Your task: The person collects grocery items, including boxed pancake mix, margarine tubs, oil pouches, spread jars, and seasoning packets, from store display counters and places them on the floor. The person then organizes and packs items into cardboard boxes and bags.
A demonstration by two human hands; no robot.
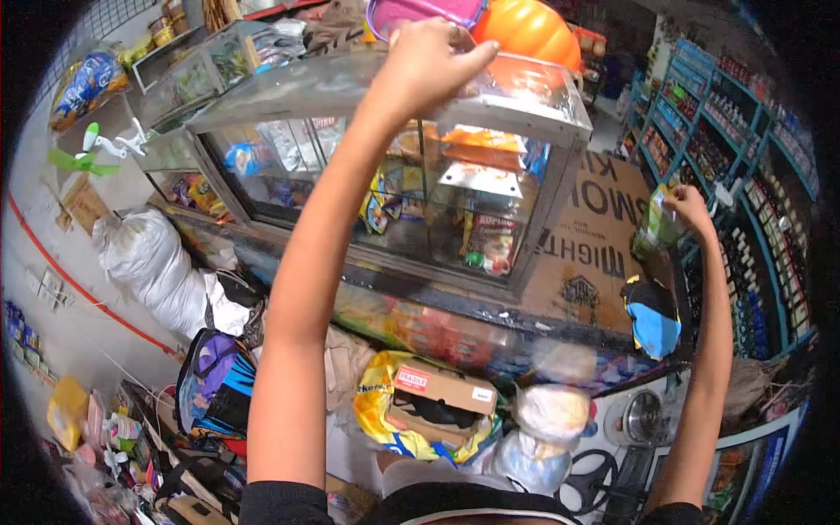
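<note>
My left hand (430,66) is raised over the top of the glass display case (350,254), at the rim of a purple container (420,16); its thumb is stretched out and its other fingers are curled, partly hidden. Beside it sits an orange pumpkin-shaped object (529,33). At the right, my right hand (689,207) pinches the top of a green and yellow packet (656,226), above the right edge of the flattened cardboard (582,206). Below that packet, a blue and black cloth (654,324) hangs over the counter edge.
Shelves of small bottles (726,122) stand at the right. Under the counter are a yellow bag (372,411) holding a cardboard box (446,389), tied plastic bags (551,411) and a white sack (144,258). A small green fan (87,157) is at the left.
</note>
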